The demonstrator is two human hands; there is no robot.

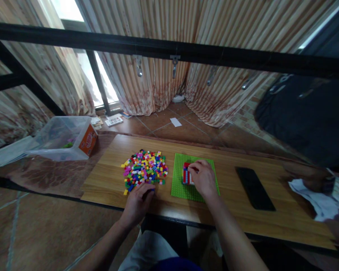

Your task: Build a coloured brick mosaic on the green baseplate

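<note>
A green baseplate (177,184) lies on the wooden table, bearing a small block of red, white and blue toy bricks (187,176). My right hand (205,178) is over the block's right side, its fingers pinched at the top; whatever is between them is hidden. Left of the plate spreads a heap of loose toy bricks (145,165) in many colours. At the heap's near edge, my left hand (137,201) is curled with thumb and forefinger closed on a small blue brick (153,189).
A black phone-like slab (255,188) lies right of the plate on the wooden table (228,214). At the far right is white cloth or paper (313,195). A clear plastic bin (59,150) with an orange label stands left. A dark metal bar (158,47) crosses in front of the curtains.
</note>
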